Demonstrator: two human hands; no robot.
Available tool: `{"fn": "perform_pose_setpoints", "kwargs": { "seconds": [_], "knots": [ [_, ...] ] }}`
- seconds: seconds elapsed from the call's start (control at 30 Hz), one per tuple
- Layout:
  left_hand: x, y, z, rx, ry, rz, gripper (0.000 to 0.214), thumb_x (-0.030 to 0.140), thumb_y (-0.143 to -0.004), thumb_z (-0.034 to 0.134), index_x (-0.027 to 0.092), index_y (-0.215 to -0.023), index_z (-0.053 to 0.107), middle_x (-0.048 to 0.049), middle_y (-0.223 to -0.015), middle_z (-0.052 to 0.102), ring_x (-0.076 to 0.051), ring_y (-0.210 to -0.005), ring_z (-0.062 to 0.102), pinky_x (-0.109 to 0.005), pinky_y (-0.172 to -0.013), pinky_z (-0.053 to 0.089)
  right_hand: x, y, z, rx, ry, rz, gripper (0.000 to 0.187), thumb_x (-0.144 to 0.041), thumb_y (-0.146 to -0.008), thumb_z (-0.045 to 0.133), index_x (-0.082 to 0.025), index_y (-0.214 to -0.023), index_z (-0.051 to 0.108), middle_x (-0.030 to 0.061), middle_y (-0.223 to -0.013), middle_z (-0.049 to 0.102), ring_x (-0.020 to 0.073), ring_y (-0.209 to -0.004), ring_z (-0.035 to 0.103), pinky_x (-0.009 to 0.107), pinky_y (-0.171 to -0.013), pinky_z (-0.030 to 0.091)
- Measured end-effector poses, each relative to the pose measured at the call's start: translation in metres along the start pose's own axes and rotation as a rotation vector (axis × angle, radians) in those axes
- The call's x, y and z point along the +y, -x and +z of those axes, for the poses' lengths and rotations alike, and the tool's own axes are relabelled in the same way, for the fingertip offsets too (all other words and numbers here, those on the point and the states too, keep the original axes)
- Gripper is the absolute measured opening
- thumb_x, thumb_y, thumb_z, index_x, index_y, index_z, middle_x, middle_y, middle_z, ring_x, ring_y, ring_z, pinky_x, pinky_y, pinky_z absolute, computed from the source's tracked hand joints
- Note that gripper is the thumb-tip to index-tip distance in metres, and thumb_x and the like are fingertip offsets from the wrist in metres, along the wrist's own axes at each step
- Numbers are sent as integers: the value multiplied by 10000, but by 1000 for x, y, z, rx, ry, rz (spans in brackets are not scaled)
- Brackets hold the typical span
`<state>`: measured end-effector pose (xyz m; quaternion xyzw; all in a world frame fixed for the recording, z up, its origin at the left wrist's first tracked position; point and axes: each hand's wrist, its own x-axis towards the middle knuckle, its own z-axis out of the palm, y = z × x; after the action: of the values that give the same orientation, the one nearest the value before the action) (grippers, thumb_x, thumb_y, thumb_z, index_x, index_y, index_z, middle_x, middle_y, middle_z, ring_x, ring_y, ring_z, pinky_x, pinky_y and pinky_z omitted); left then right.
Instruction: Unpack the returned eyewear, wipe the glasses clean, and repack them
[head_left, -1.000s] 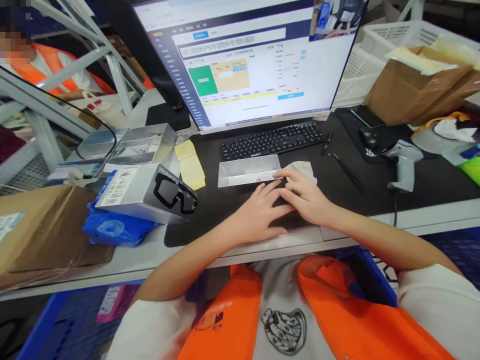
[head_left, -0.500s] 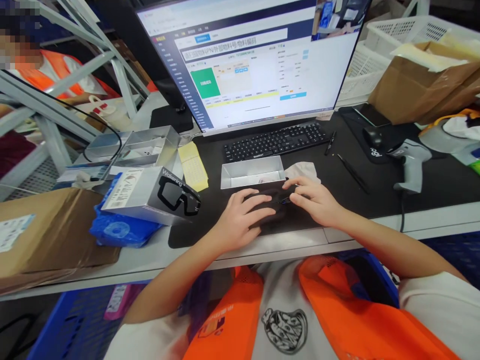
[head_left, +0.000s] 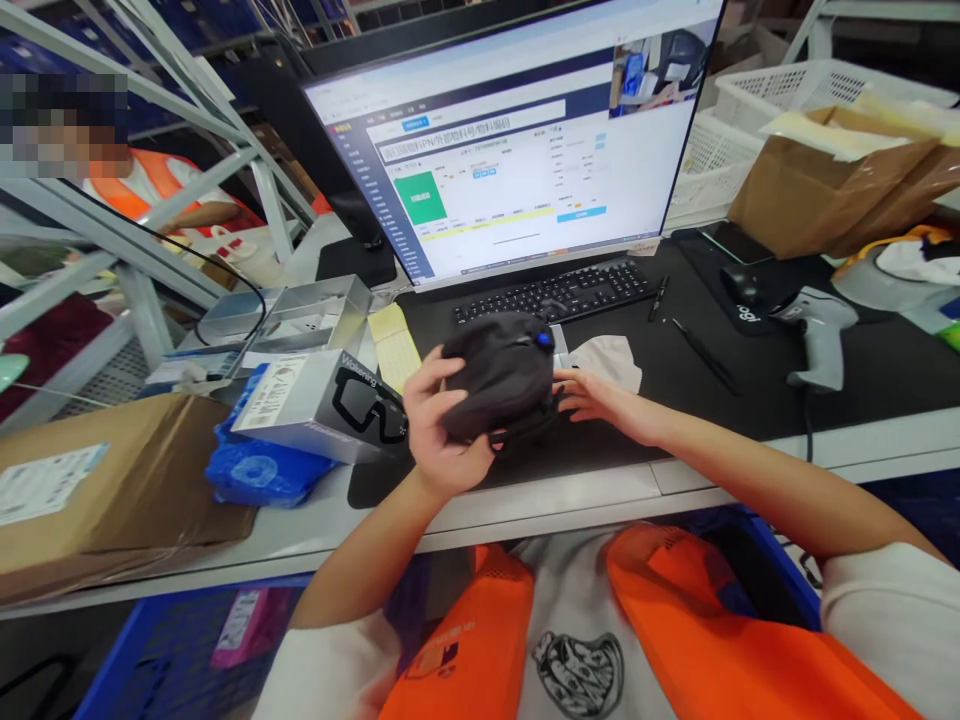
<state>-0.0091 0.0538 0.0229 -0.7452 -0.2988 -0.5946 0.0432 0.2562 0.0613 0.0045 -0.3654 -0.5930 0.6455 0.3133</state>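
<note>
My left hand (head_left: 439,425) grips a dark grey soft pouch (head_left: 499,375) with a small blue tag and holds it lifted above the black desk mat (head_left: 675,370). My right hand (head_left: 600,398) is at the pouch's right edge with its fingers partly stretched toward it; whether they pinch the edge is unclear. Behind the pouch a silver tray-like box (head_left: 559,345) is mostly hidden, with a white cloth (head_left: 611,358) beside it. A black keyboard (head_left: 555,292) lies under the monitor (head_left: 510,150).
A silver glasses box (head_left: 319,405) rests on a blue bag (head_left: 259,465) at left, beside a cardboard box (head_left: 97,480) and open silver trays (head_left: 300,310). A scanner (head_left: 817,330), mouse (head_left: 739,285), pens and a cardboard box (head_left: 832,170) are at right. Another person sits far left.
My left hand has picked the dark pouch up off the mat and raised it in front of the silver tray. My right hand stayed low beside it. The view tilted slightly upward.
</note>
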Motion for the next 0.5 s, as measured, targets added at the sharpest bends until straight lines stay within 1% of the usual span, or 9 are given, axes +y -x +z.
{"fn": "perform_pose_setpoints", "kwargs": {
  "seconds": [0.07,0.1,0.13,0.2,0.27,0.33,0.37,0.4,0.5],
  "knots": [
    [-6,-9,7,136,63,-39,635,664,-909,560,335,-1406,342,-124,-1410,498,-338,-1399,480,-617,-1199,333,-21,-10,9,-56,-171,41,750,-847,-900,327,-291,-1352,551,111,-1359,652,257,-1077,687,466,-897,576],
    [-12,-12,10,142,117,-81,676,659,-900,587,328,-1424,317,-132,-1454,475,-341,-1442,443,-608,-1224,299,-31,-16,11,-27,-243,21,738,-837,-910,302,-296,-1348,546,105,-1350,656,258,-1068,685,470,-874,587],
    [-19,-15,12,106,176,-138,718,649,-885,626,313,-1436,311,-145,-1492,457,-346,-1471,416,-597,-1241,280,-41,-24,12,52,-295,-22,698,-814,-919,323,-300,-1336,542,98,-1345,658,258,-1076,678,460,-850,596],
    [-36,-16,12,-69,279,-293,836,641,-822,725,268,-1462,337,-177,-1533,445,-360,-1494,402,-572,-1252,289,-53,-41,9,292,-334,-144,582,-732,-916,460,-310,-1313,523,74,-1367,642,249,-1121,655,412,-812,602],
    [-51,-12,9,-301,363,-451,973,664,-728,805,216,-1483,386,-204,-1521,481,-381,-1486,423,-562,-1251,312,-55,-58,3,500,-290,-245,546,-643,-876,592,-314,-1304,502,57,-1381,622,237,-1145,636,358,-785,590],
    [-60,-5,7,-431,447,-554,1087,744,-652,811,173,-1493,426,-219,-1481,538,-394,-1478,436,-555,-1260,302,-49,-71,-2,606,-201,-283,564,-601,-845,636,-304,-1304,497,60,-1364,617,228,-1137,628,321,-765,568],
    [-63,-1,7,-432,490,-582,1141,797,-631,784,159,-1506,423,-225,-1478,546,-394,-1478,439,-546,-1266,295,-45,-77,-2,623,-167,-284,577,-595,-832,643,-299,-1305,497,63,-1349,618,224,-1123,628,309,-754,556],
    [-65,2,7,-390,532,-594,1183,847,-630,738,154,-1528,401,-231,-1497,534,-388,-1478,443,-532,-1269,294,-40,-81,-1,626,-149,-278,586,-590,-817,652,-295,-1300,499,64,-1330,621,220,-1104,627,297,-736,544],
    [-69,5,11,-174,548,-573,1158,873,-736,613,191,-1607,272,-218,-1623,401,-340,-1500,430,-475,-1271,304,-28,-90,7,628,-180,-264,556,-582,-777,672,-280,-1213,508,61,-1258,623,208,-1060,614,279,-700,522]
  ]
}}
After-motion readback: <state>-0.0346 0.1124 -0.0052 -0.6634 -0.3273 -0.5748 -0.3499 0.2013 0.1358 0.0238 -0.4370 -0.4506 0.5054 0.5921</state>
